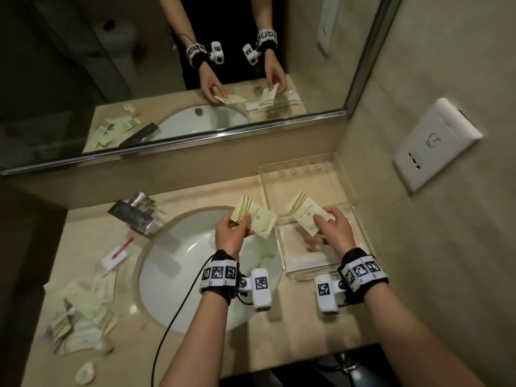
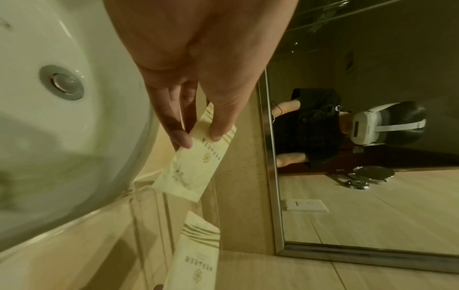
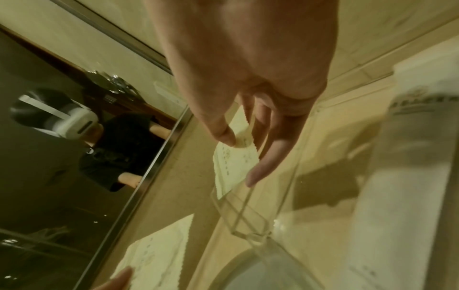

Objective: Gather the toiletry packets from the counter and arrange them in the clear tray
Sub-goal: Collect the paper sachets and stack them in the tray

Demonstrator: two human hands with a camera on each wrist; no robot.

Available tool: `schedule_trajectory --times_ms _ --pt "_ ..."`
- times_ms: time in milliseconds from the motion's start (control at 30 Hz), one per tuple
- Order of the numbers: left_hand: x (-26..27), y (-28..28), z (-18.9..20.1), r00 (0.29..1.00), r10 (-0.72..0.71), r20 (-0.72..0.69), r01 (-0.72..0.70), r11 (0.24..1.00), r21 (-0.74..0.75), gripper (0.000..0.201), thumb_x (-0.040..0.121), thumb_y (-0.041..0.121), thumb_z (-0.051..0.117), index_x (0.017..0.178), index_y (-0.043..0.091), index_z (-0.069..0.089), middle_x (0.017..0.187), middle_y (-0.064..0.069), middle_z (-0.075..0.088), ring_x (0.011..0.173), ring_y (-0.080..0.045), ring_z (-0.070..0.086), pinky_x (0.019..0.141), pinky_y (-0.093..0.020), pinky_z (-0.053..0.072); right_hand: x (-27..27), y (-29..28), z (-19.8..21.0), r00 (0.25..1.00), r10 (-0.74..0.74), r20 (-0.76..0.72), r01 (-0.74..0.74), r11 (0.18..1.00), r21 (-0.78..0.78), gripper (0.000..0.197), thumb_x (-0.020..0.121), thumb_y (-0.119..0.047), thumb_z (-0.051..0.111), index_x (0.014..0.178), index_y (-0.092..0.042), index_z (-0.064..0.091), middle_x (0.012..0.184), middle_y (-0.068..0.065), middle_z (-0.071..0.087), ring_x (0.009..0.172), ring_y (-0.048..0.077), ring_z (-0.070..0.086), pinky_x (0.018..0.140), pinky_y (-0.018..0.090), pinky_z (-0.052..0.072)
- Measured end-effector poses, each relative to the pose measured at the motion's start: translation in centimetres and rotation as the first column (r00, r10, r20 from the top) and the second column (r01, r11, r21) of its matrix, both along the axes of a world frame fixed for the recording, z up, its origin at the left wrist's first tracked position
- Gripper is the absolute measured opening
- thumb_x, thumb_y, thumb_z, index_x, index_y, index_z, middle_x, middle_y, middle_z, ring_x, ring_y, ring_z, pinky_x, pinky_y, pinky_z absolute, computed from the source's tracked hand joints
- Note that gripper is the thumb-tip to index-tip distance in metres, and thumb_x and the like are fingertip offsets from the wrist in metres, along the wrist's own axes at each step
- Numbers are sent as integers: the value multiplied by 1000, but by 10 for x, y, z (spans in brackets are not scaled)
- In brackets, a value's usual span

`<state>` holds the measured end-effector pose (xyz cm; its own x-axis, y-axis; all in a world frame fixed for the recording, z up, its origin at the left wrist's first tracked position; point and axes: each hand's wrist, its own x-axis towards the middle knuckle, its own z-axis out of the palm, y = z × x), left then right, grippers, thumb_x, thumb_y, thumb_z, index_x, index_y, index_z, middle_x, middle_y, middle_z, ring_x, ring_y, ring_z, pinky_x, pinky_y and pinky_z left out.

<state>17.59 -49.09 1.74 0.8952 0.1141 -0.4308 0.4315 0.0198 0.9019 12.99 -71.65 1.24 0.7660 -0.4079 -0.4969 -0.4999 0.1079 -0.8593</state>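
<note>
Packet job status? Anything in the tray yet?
Done: white wrapped items already lie in the clear tray at its near end. In hand: the left hand holds one packet over the sink; the right hand holds another packet over the tray. Left: the pile of packets on the counter's left.

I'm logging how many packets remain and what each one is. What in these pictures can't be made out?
- Pile of packets, head view: overlapping and small, so no count.
- Print on the left hand's packet, head and left wrist views: too small to read.
- Right hand's packet, right wrist view: blurred, fingers cover its end.
- Clear tray contents, head view: hand and glare hide them.
</note>
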Motion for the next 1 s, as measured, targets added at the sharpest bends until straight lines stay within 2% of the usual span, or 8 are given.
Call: schedule_trajectory --times_ms 133,300,367,433,467,733,867,1000 --pt "-8 -7 -12 999 10 -37 -10 1000 20 28 88 15 67 113 6 63 95 -17 68 59 -9 67 65 -24 59 -1 -12 -29 993 60 -99 -68 994 -80 34 91 -5 60 124 -7 55 109 12 67 87 26 67 48 20 56" --pt "-15 -4 -24 996 37 -86 -32 998 56 22 90 15 64 109 4 63 91 -17 64 57 -14 65 64 -22 59 16 -13 -67 963 72 -262 -120 978 -172 40 89 -11 64 127 -5 55 121 16 65 77 26 67 53 25 57" --pt "-17 -2 -26 994 45 -102 -38 997 66 21 91 15 63 108 4 62 88 -16 63 60 -17 64 67 -25 59 23 -13 -77 947 92 -309 -172 955 -243 42 88 -16 66 127 -7 56 123 15 65 85 31 69 65 33 61" --pt "-16 -1 -28 994 42 -103 -35 997 65 18 91 15 62 106 5 62 89 -17 64 62 -18 64 72 -29 59 26 -14 -86 935 99 -341 -212 926 -312 44 85 -19 68 127 -9 57 125 14 63 98 35 69 85 46 58" --pt "-16 -1 -29 994 37 -104 -31 998 59 15 91 16 62 104 7 62 90 -17 65 62 -19 64 73 -30 58 27 -15 -89 933 93 -348 -214 920 -327 44 85 -19 69 126 -9 57 125 14 63 100 36 68 88 48 57" --pt "-18 1 -38 990 -2 -140 7 999 32 2 92 16 61 92 15 59 89 -15 65 64 -20 65 74 -31 58 30 -11 -94 938 72 -339 -215 888 -407 20 84 -16 73 97 -10 58 101 14 69 89 32 68 82 39 57" --pt "-18 4 -42 990 -6 -143 9 1000 23 11 91 16 62 100 8 60 90 -16 67 65 -19 66 76 -33 58 29 -7 -89 903 98 -418 -291 855 -430 23 86 -22 70 102 -8 60 95 5 59 94 27 62 82 34 53" --pt "-16 9 -43 991 -6 -133 4 1000 -10 16 92 15 61 105 5 61 93 -13 69 67 -19 67 77 -32 58 32 -7 -92 881 117 -459 -334 841 -426 24 82 -26 70 87 -11 53 81 5 57 78 25 60 76 35 56"
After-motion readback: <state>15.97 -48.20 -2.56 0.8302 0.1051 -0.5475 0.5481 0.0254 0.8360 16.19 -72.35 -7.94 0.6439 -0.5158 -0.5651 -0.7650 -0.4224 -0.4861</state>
